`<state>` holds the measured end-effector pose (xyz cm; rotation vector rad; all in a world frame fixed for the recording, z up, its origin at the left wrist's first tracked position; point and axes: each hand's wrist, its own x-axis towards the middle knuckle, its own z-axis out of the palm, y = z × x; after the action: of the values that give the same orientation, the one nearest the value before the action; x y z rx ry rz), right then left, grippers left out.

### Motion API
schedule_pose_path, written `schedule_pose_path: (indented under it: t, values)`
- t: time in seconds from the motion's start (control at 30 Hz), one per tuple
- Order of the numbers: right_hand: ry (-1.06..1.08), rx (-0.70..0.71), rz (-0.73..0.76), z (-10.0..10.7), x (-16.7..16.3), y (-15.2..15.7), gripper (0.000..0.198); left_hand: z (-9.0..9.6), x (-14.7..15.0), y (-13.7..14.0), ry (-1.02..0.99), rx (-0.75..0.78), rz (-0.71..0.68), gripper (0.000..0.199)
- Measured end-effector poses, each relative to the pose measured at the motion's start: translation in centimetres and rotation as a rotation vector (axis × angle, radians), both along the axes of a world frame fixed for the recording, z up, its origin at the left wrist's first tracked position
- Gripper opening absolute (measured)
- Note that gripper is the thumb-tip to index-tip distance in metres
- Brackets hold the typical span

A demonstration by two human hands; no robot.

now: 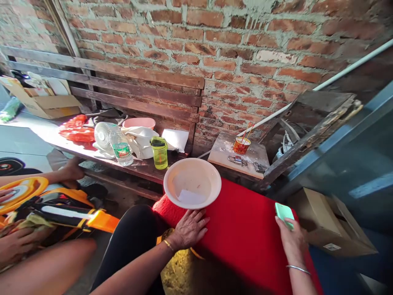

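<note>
A pale pink-white basin [213,180] stands on the red cloth [245,217]. Inside it lies a white rectangular piece [192,197], low toward the near side. My left hand [190,228] lies flat at the front of the basin, its fingertips by the rim and its fingers stretched a little apart. Over the right part of the cloth, my right hand [293,239] grips a mint-green flat object [284,212] with rounded corners; its exact kind is not clear. A narrow bracelet circles each wrist.
A wooden bench [144,168] holds a green drinking bottle [159,153], a water bottle [123,149] and a small fan [103,135]. A paper cup [242,146] and padlock [236,159] sit on a board. Right is a cardboard box [325,223]; left, another person's hand [21,243] beside orange gear.
</note>
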<state>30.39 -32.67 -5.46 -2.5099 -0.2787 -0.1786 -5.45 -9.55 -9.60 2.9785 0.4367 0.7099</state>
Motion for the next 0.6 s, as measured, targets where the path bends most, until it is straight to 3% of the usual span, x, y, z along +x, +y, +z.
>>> schedule_pose_path:
  t: [0.07,0.17,0.3,0.43,0.57,0.6]
  values:
    - [0.009,0.004,0.187,0.7,-4.1,4.5,0.070,0.0,0.0,0.1,-0.006,0.009,-0.001,0.037]
    - [-0.004,-0.002,0.425,0.3,-9.4,10.4,0.048,-0.1,0.0,0.1,-0.021,0.014,-0.004,0.036]
    - [-0.008,-0.051,0.580,-0.8,-11.9,13.8,0.026,-0.3,0.0,0.1,-0.028,0.015,-0.004,0.035]
    - [0.006,-0.108,0.450,0.3,-8.0,10.3,0.029,-0.5,0.1,0.1,-0.025,-0.008,-0.009,0.035]
    - [0.043,-0.135,0.143,2.4,-1.4,0.6,0.041,-0.4,0.2,0.0,-0.030,-0.023,-0.009,0.034]
    - [0.080,-0.108,-0.007,2.6,0.0,-2.4,0.041,-0.3,0.2,0.0,-0.029,-0.021,-0.010,0.034]
